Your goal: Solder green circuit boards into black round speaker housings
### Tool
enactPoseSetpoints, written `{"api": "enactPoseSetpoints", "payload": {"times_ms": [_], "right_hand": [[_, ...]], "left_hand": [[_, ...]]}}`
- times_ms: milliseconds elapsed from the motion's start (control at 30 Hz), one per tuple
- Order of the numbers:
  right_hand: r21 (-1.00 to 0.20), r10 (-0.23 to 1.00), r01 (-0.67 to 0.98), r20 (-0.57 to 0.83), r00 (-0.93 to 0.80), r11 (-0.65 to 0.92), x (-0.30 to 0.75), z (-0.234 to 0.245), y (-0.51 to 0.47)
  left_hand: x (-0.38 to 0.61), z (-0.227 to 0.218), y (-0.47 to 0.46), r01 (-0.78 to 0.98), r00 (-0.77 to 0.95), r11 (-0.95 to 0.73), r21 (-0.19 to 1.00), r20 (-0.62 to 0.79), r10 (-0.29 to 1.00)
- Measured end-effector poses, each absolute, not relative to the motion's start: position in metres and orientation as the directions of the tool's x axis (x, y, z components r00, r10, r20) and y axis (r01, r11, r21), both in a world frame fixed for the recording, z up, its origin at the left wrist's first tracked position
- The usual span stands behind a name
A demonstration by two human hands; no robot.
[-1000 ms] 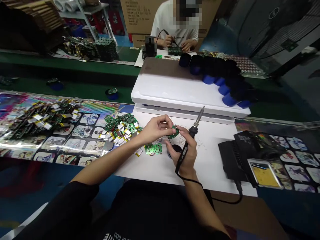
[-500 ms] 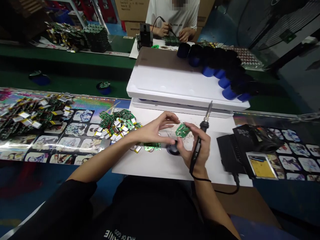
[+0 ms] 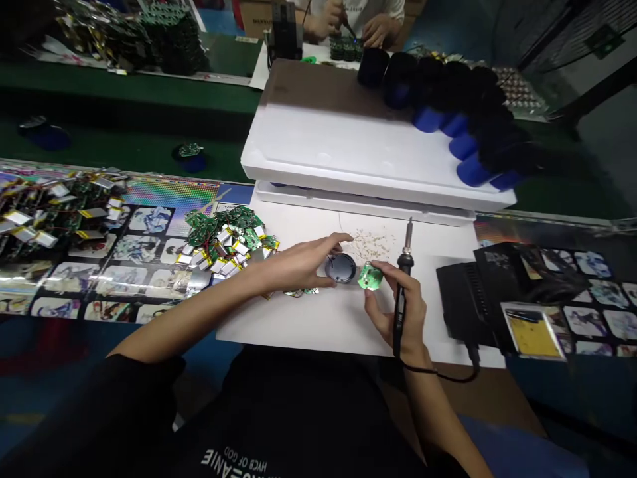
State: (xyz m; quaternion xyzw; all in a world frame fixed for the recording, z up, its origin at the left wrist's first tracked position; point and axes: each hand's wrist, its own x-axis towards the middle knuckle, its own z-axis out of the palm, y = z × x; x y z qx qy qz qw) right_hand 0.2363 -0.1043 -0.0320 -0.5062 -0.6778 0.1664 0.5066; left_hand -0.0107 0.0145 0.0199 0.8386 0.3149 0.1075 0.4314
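Observation:
My left hand (image 3: 318,262) is curled round a dark round housing (image 3: 341,268), thumb at its near side and fingers at its far side. The housing's open face points up, and a thin wire shows at its left edge. Just to its right, my right hand (image 3: 401,302) pinches a small green circuit board (image 3: 370,277) between thumb and fingertips. A black soldering iron (image 3: 401,299) is tucked in the same hand, tip pointing away from me. More boards (image 3: 303,292) lie partly hidden beneath my left forearm.
A heap of boards with silver battery cells (image 3: 233,239) lies left on the white work sheet (image 3: 298,325). White foam trays (image 3: 318,146) carrying blue-and-black cups (image 3: 428,119) stand ahead. A black soldering station (image 3: 462,302) sits right. Wire scraps (image 3: 373,242) lie beyond my hands. A co-worker's hands (image 3: 375,30) are opposite.
My left hand has lowered and closed round the housing. My right hand has moved slightly right and down with the board and iron, and the board has turned. The camera view has tilted down.

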Motion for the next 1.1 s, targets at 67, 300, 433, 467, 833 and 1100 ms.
{"api": "enactPoseSetpoints", "payload": {"times_ms": [67, 300, 433, 467, 833, 1100], "right_hand": [[-0.709, 0.859, 0.551, 0.512, -0.028, 0.44, 0.23, -0.03, -0.1], [-0.603, 0.817, 0.586, 0.542, -0.198, 0.542, 0.212, -0.025, -0.086], [-0.548, 0.794, 0.617, 0.564, -0.225, 0.564, 0.208, -0.027, -0.082], [-0.547, 0.791, 0.612, 0.565, -0.234, 0.572, 0.209, -0.027, -0.081], [-0.65, 0.821, 0.505, 0.494, -0.288, 0.568, 0.221, -0.027, -0.07], [-0.713, 0.849, 0.506, 0.523, -0.076, 0.485, 0.211, -0.009, -0.082]], "left_hand": [[-0.021, 0.027, 0.022, 0.444, 0.777, -0.432, 0.785, -0.097, 0.622], [-0.034, 0.022, 0.039, 0.317, 0.74, -0.298, 0.9, -0.038, 0.672], [-0.032, 0.013, 0.031, 0.223, 0.756, -0.118, 0.968, -0.095, 0.647], [-0.032, 0.012, 0.029, 0.203, 0.767, -0.071, 0.977, -0.114, 0.632], [-0.025, 0.005, 0.021, 0.05, 0.762, -0.03, 0.998, -0.019, 0.647], [-0.016, 0.0, 0.008, 0.137, 0.657, -0.049, 0.989, -0.054, 0.752]]}}
